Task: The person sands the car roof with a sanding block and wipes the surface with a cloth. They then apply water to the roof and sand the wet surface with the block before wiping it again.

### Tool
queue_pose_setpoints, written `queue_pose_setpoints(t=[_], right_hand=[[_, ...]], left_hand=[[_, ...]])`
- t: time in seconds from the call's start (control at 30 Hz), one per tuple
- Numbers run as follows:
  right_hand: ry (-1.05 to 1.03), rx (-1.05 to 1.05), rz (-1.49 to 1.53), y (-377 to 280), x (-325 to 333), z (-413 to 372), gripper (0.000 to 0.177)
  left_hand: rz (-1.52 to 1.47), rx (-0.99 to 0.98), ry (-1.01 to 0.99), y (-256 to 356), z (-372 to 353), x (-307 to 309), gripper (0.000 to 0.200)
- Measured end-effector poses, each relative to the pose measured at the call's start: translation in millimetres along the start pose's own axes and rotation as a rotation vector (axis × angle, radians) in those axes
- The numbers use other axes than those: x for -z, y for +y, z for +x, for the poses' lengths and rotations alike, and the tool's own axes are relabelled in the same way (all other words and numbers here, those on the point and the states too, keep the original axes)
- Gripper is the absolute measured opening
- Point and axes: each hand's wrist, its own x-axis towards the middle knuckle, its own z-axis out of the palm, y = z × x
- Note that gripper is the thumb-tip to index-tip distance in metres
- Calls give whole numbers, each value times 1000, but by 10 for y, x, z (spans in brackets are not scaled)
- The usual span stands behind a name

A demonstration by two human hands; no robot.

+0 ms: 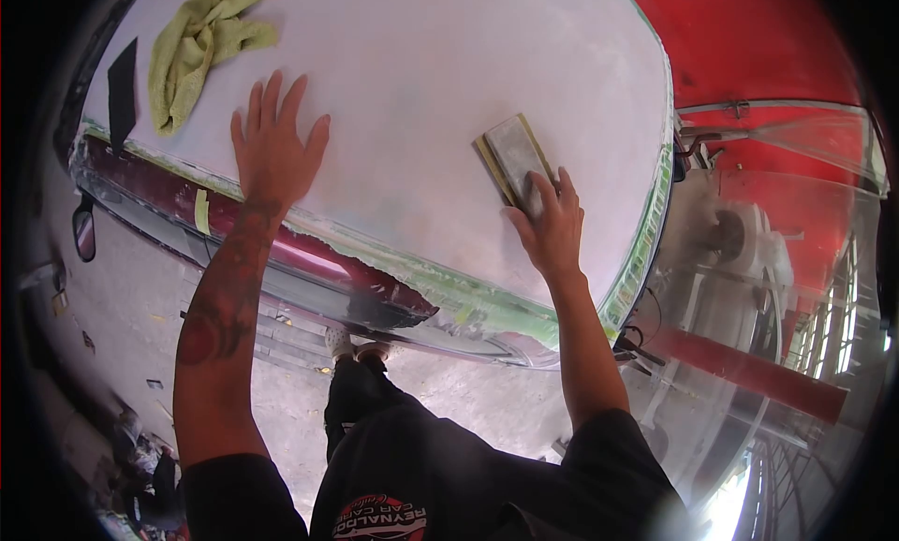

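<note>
While flat on chalky white panel (421, 92), left grip (274, 157) open; right grip (551, 230) around rectangular block (513, 153).

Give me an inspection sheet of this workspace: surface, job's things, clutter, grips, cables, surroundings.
Surface: white-coated panel, edged with green masking tape; dark red paint shows along the near edge.
Job's things: sanding block lying flat on the panel.
Clutter: yellow-green cloth crumpled at the far left; black sheet beside it at the edge.
Grips: left hand flat and open on the panel; right hand holding the block's near end.
Cables: dark wires past the panel's right edge.
Surroundings: red bodywork to the right; concrete floor below.
</note>
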Motion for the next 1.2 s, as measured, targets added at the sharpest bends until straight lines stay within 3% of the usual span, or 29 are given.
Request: queue_pose_setpoints(t=[0.33,0.4,0.5,0.6,0.67,0.73,0.87,0.97,1.1,1.2], right_hand=[[-90,87,73,-145,45,-692,54],[1,178,3,-22,-12,-375,54],[143,94,-65,226,-181,714,46],[117,-47,-101,420,-234,1660,39],[132,-104,-130,243,-271,1502,41],[154,-29,-64,-59,-304,937,41],[-2,163,0,-651,-236,-305,54],[100,262,-96,-378,-251,224,53],[183,41,-218,192,-368,1832,40],[189,-41,-199,-10,-383,1764,38]], left_hand=[[21,1,-7,38,33,57,60],[15,-10,-12,43,16,61,60],[15,-1,-11,37,28,61,60],[-8,2,-12,42,17,69,60],[-17,17,-48,50,17,82,60],[-30,17,-45,51,29,90,60],[-40,35,-84,64,15,114,60],[-31,24,-76,59,9,107,61],[-16,23,-81,29,-5,81,61],[-57,1,-45,41,-11,100,61]])
